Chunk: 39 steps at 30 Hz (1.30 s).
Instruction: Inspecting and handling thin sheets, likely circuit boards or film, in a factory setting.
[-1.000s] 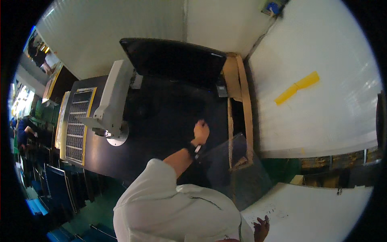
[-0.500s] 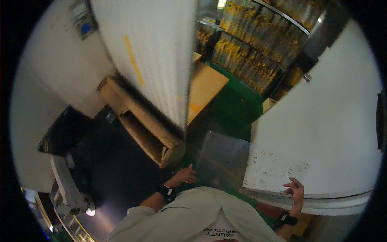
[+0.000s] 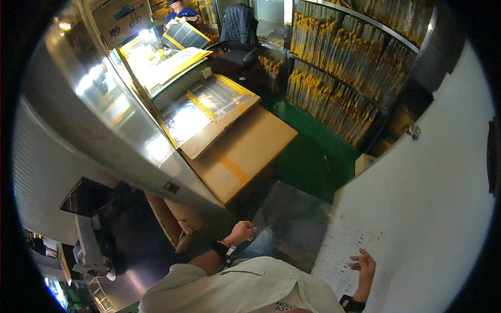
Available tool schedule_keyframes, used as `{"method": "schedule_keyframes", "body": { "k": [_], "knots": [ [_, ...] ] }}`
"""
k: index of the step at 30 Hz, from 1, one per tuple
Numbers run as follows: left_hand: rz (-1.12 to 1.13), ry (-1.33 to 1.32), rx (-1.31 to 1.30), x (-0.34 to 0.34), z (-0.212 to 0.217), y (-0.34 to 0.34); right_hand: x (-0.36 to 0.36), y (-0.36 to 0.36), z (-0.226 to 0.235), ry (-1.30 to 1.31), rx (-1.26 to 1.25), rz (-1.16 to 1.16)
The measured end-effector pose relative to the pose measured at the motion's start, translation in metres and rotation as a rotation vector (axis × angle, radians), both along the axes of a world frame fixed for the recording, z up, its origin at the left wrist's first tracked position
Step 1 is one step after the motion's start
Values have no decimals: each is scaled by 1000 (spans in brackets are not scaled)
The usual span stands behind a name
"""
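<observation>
A clear film sheet point(image 3: 297, 208) with small dark marks spans the space between my hands. The marks show against the white door behind its right part. At its left edge, my left hand point(image 3: 241, 232) is closed with curled fingers, apparently gripping the film. My right hand point(image 3: 364, 265) pinches the right side near the marks, fingers bent. Each wrist wears a dark band. Through the film, the floor and part of my leg are visible.
A door frame point(image 3: 172, 185) stands at left, a white door point(image 3: 417, 208) with a metal knob point(image 3: 413, 131) at right. Ahead lie stacked cardboard sheets point(image 3: 245, 151), a green floor point(image 3: 308, 141), racks of yellow-topped hanging sheets point(image 3: 334, 57) and a chair point(image 3: 237, 36). Another person point(image 3: 180, 14) holds a dark panel.
The white panel with a yellow strip no longer blocks the middle; the room beyond shows, with its stacked boards and a person. My right hand is lower and slightly left, the film with it.
</observation>
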State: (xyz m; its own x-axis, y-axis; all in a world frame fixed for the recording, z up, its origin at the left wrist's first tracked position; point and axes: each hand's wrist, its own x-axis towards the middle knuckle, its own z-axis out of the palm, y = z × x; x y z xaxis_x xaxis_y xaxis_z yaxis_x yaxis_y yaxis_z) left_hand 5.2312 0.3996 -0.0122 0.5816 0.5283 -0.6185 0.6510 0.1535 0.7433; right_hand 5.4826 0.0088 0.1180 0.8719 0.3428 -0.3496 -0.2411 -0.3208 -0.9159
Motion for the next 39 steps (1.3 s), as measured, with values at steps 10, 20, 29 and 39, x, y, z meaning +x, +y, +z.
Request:
{"method": "schedule_keyframes", "body": {
  "k": [10,20,29,39],
  "knots": [
    [-115,-103,133,194,-2,136,208,190,-6,-58,-43,177],
    [560,-503,-272,252,-64,241,386,388,-6,-39,-7,429],
    [830,-231,-139,389,-34,288,578,528,-7,-23,55,667],
    [1128,-255,-45,470,26,312,686,640,-21,67,42,833]
  ]
}}
